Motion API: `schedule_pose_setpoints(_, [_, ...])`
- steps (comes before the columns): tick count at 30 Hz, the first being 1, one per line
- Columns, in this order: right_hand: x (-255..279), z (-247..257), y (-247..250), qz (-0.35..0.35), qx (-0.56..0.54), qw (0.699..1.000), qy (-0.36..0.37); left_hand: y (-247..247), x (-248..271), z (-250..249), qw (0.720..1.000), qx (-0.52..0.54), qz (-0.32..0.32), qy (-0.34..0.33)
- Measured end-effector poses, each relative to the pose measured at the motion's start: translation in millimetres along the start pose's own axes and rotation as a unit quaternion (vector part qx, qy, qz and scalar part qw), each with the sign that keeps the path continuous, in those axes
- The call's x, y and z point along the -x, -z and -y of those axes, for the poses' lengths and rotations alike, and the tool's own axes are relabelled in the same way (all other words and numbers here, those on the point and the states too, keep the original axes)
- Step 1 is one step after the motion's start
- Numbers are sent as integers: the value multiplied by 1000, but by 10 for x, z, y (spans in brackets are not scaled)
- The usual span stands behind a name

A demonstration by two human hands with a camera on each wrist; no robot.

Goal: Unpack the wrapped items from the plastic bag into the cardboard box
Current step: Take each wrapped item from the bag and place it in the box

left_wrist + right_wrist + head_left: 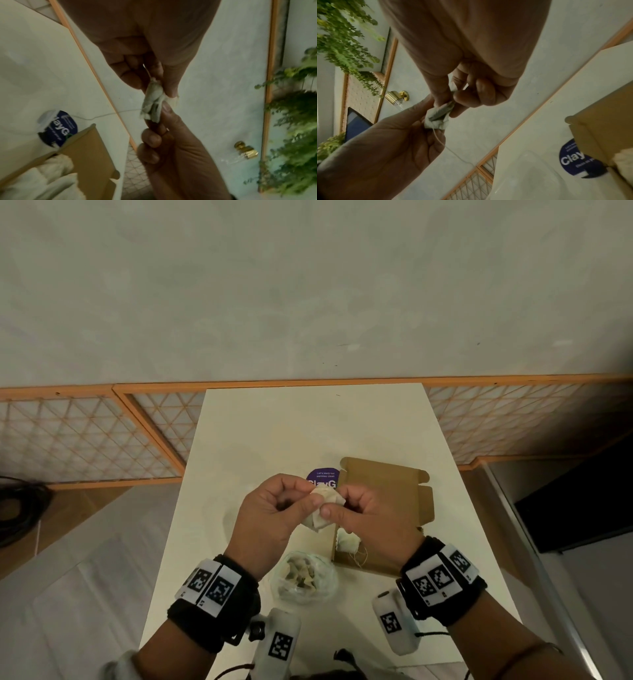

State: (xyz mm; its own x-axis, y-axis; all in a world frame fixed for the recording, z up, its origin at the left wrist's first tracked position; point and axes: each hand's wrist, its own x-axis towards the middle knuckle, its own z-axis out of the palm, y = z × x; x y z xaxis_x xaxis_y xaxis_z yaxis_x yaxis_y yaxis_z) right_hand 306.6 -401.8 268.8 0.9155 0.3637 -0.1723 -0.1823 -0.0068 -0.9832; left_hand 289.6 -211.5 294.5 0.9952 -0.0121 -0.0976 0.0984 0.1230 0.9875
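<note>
Both hands hold one small white wrapped item (323, 505) in the air above the table, left of the open cardboard box (383, 501). My left hand (308, 501) pinches its left side and my right hand (334, 508) pinches its right side. The wrist views show the wrapping (152, 102) (438, 119) squeezed between thumbs and fingertips, with a thin thread (453, 152) hanging from it. Another wrapped item (347, 542) lies inside the box. The clear plastic bag (303, 577) sits on the table below my hands and holds several wrapped items.
A clear container with a round purple label (322, 477) stands just behind my hands, against the box's left flap. The white table (308, 422) is narrow, with a lattice screen (85, 436) beyond its left edge and a dark object (582, 508) to the right.
</note>
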Motion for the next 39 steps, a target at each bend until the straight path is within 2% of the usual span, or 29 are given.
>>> schedule_pose_setpoints(3, [135, -36, 145, -13, 5, 1000, -26, 37, 31, 194, 998, -60, 3, 20])
schedule_pose_setpoints(6, [300, -111, 393, -61, 103, 990, -68, 147, 52, 473, 980, -187, 10, 61])
schedule_pose_setpoints(9, [477, -253, 687, -102, 217, 966, -93, 231, 116, 737, 930, -358, 46, 70])
schedule_pose_setpoints(11, [562, -388, 875, -125, 269, 949, -107, 270, 176, 899, 895, -433, 79, 69])
schedule_pose_setpoints(15, [626, -706, 1198, -141, 331, 922, -140, 295, 263, 1191, 838, -525, 122, 86])
schedule_pose_setpoints(19, [544, -957, 1251, -136, 345, 915, -160, 227, 279, 1348, 773, -610, 148, 91])
schedule_pose_setpoints(22, [371, -1179, 1197, -130, 338, 913, -186, 206, 248, 1393, 731, -656, 166, 87])
schedule_pose_setpoints(25, [189, -1402, 1122, -138, 315, 915, -212, 202, 214, 1423, 706, -679, 176, 95])
schedule_pose_setpoints(33, [-70, -1745, 915, -140, 315, 899, -269, 191, 170, 1521, 654, -717, 207, 125])
schedule_pose_setpoints(39, [-82, -1694, 876, -175, 371, 858, -309, 174, 114, 1511, 635, -728, 206, 159])
